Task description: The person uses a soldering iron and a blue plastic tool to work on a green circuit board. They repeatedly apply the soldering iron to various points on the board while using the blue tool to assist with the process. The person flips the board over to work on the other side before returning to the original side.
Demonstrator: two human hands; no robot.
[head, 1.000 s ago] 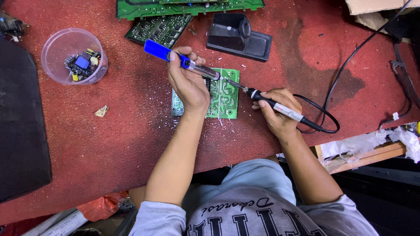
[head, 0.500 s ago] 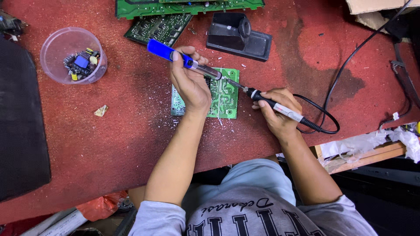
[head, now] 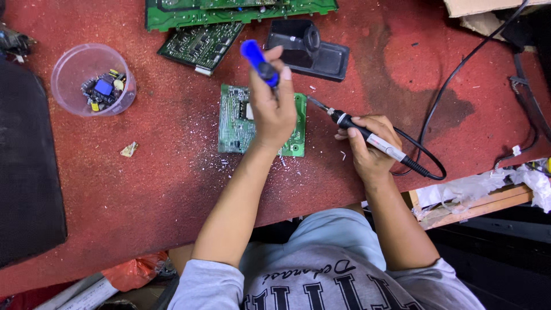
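A small green circuit board (head: 236,123) lies flat on the red table (head: 143,189). My left hand (head: 274,109) hovers over the board's middle, gripping a tool with a blue handle (head: 258,60) that points up and away from me. My right hand (head: 370,152) rests just right of the board and holds a soldering iron (head: 367,136). The iron's metal tip (head: 315,103) sits beside the board's right edge, apart from it. A black cord (head: 427,163) loops from the iron's rear.
A clear plastic cup (head: 92,80) with small parts stands at the left. Two larger green boards (head: 201,43) and a black iron stand (head: 307,49) lie at the back. A dark mat (head: 26,172) covers the left edge. Solder bits litter the table.
My left hand has swung the blue-handled tool from lying sideways to pointing up. The soldering iron's tip has drawn back off the board to its right edge.
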